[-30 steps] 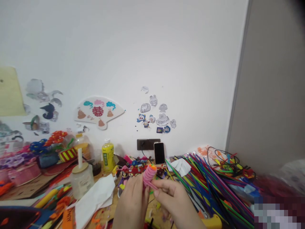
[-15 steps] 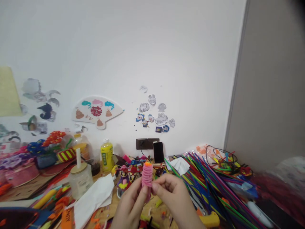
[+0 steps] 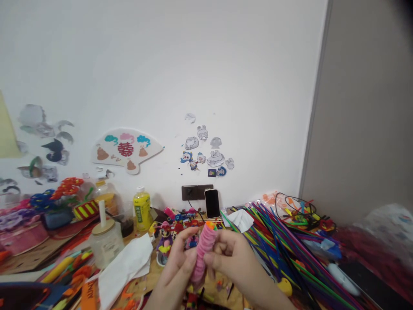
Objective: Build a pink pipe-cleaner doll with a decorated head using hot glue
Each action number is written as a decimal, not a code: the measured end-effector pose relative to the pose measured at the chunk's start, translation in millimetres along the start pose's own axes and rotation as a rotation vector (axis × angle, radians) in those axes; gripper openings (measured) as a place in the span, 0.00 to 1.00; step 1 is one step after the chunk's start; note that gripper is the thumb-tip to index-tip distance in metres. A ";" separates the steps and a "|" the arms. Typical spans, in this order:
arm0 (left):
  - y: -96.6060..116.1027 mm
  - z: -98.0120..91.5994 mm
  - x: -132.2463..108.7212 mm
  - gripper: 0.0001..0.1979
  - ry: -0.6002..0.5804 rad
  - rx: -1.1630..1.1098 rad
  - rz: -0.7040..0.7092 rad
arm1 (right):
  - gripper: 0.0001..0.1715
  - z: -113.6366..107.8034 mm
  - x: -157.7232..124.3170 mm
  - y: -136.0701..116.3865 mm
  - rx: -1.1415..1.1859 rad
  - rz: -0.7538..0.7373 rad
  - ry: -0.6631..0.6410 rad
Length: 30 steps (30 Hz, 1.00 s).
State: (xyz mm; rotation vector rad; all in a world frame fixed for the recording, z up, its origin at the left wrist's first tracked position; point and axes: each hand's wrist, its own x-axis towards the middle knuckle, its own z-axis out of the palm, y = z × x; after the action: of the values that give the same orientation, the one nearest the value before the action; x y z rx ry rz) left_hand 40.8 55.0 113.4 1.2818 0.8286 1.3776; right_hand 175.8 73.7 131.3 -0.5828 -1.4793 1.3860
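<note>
A ridged pink coil of fuzzy pipe cleaner (image 3: 205,246) with an orange and green tip stands tilted between my hands, its top leaning right. My left hand (image 3: 181,260) grips its lower left side between thumb and fingers. Against its right side, my right hand (image 3: 227,257) presses with thumb and bent fingertips. Just behind the left hand are small pipe-cleaner figures (image 3: 165,234) in purple, red and yellow. The coil's bottom end is partly hidden by the fingers.
Many loose pipe cleaners (image 3: 277,249) spread over the right side. A phone (image 3: 212,203) leans on the wall near a socket. On the left stand a yellow bottle (image 3: 142,209), a lidded glass jar (image 3: 107,245) and white tissue (image 3: 124,267). A yellow handle (image 3: 285,286) lies by my right wrist.
The pink coil has tipped from nearly upright to leaning right, and more of its length shows. My left fingers have spread behind it. The view has shifted slightly right.
</note>
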 end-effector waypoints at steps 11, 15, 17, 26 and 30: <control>-20.2 -9.5 1.6 0.15 0.219 1.013 0.753 | 0.13 13.2 4.6 11.1 -0.114 -0.008 0.285; -7.9 -9.6 -0.8 0.12 0.189 0.910 0.533 | 0.11 7.1 1.1 2.1 -0.282 -0.026 0.228; 0.8 -7.2 -1.8 0.12 0.127 0.739 0.349 | 0.10 0.9 0.4 -2.4 -0.297 -0.042 0.169; 15.8 0.7 4.0 0.15 -0.040 0.182 0.054 | 0.15 -10.7 5.3 2.8 -0.146 -0.081 0.044; 19.8 -1.0 0.2 0.14 -0.047 0.284 0.072 | 0.16 -6.2 6.6 9.7 -0.199 -0.116 0.118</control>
State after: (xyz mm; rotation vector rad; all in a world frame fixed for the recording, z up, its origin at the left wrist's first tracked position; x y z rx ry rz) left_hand 35.3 50.8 132.0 1.5692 0.9800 1.3134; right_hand 176.0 84.5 123.5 -0.6805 -1.5405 1.1039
